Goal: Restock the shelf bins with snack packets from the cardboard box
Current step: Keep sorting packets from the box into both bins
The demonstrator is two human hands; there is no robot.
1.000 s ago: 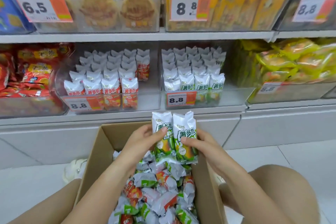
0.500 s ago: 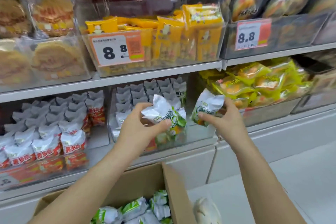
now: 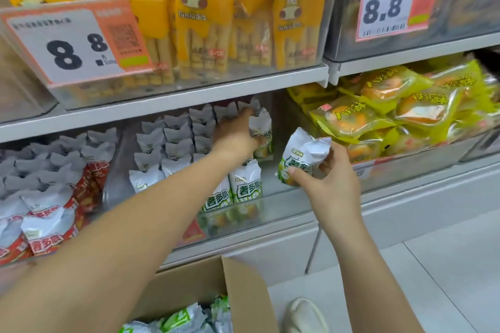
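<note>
The left hand (image 3: 238,135) reaches deep into the clear bin (image 3: 273,211), its fingers wrapped round a green-and-white packet (image 3: 263,134) at the back row's right end, under the upper shelf (image 3: 189,97). The right hand (image 3: 328,186) pinches a second packet (image 3: 303,155) just outside the bin, beside yellow-green bags (image 3: 392,113). Below, the cardboard box (image 3: 243,286) holds more packets.

Your left hand (image 3: 238,135) reaches deep into the clear plastic shelf bin (image 3: 270,205), at a white-and-green snack packet (image 3: 263,132) in the rear right row. Your right hand (image 3: 330,184) holds a second white-and-green packet (image 3: 303,155) before that bin's right end. The brown cardboard box (image 3: 243,286) sits below, on the floor.
</note>
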